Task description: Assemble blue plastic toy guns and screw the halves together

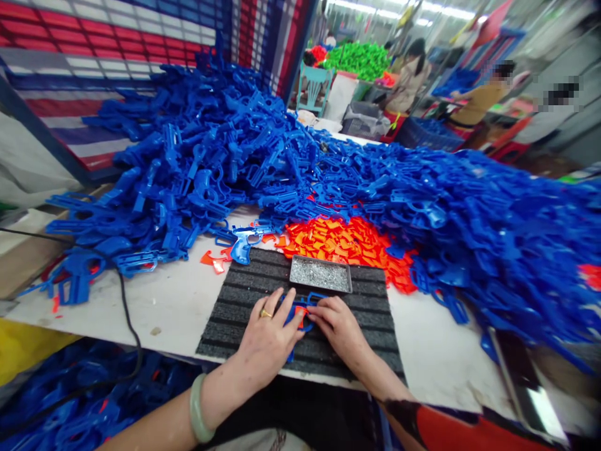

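My left hand (pixel 267 332) and my right hand (pixel 335 326) meet over a small blue plastic toy gun part (pixel 298 311) with an orange piece in it, and both hold it against the black ribbed mat (pixel 370 332). The hands hide much of the part. Just beyond my fingers, a metal tray of small screws (pixel 320 274) rests on the mat. Behind that tray lies a heap of orange plastic pieces (pixel 350 244), and a huge pile of blue plastic gun parts (pixel 211 156) covers the white table (pixel 169 307).
A black cable (pixel 124 307) runs down the table's left side. Blue parts (pixel 79 401) lie below the front edge at left. A dark tablet or phone (pixel 521 382) sits at right. Beyond the pile, a seated person (pixel 479 94) works beside a green heap (pixel 357 59).
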`<action>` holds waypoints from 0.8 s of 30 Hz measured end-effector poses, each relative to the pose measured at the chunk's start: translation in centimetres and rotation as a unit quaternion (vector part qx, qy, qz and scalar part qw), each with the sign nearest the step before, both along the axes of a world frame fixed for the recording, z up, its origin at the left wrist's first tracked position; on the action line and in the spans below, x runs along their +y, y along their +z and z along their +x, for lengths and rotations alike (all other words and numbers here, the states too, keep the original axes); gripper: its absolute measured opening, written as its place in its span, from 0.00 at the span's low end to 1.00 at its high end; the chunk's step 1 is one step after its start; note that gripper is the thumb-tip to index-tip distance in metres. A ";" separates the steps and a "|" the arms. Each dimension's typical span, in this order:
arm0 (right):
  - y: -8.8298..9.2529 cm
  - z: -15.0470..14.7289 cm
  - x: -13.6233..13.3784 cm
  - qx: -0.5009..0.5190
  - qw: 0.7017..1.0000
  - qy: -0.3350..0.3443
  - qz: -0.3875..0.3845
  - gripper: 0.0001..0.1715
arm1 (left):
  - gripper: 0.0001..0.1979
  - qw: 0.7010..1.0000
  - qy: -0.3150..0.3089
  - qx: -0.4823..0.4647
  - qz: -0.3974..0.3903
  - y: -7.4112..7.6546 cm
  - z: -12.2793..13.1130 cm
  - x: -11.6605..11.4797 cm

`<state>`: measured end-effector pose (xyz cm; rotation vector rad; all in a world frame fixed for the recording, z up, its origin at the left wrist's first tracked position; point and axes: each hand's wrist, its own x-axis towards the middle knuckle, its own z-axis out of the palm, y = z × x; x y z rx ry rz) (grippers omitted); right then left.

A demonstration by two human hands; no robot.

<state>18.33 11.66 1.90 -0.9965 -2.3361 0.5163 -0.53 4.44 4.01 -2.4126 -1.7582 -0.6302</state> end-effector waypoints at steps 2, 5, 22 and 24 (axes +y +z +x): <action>0.2 -0.2 -0.3 -0.011 1.000 -0.002 0.000 0.12 | 0.15 1.000 -0.005 -0.011 -0.007 -0.1 0.3 -0.4; 0.9 0.3 -0.3 -0.013 1.000 0.009 -0.014 0.13 | 0.16 0.999 0.004 -0.033 -0.011 -0.4 0.7 -1.0; 1.8 16.7 9.1 -0.389 0.831 -0.368 0.153 0.20 | 0.18 0.989 0.004 -0.148 0.018 -1.6 -1.2 -3.3; 3.0 16.8 8.6 -0.351 0.837 -0.378 0.181 0.20 | 0.17 0.985 0.013 -0.171 0.010 -1.7 -1.5 -3.3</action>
